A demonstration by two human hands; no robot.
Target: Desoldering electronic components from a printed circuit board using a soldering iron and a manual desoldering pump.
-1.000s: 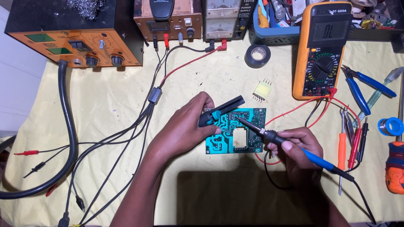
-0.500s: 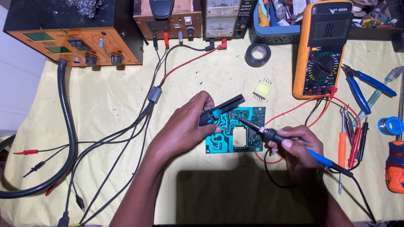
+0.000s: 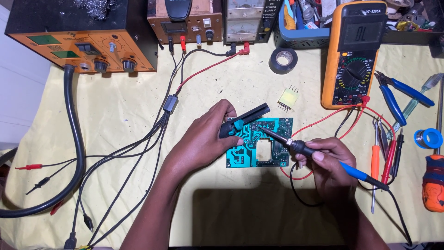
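Circuit board (image 3: pixel 259 148) under left fingers (image 3: pixel 227 121), soldering iron (image 3: pixel 296 147) tip on it

You have one circuit board (image 3: pixel 259 148), one soldering iron (image 3: pixel 300 148) and one multimeter (image 3: pixel 354 55) before you. One tape roll (image 3: pixel 283 60) and one transformer (image 3: pixel 287 98) lie nearby.

Workbench under yellow cloth (image 3: pixel 115 115); pale wall (image 3: pixel 18 83) at left; even light.
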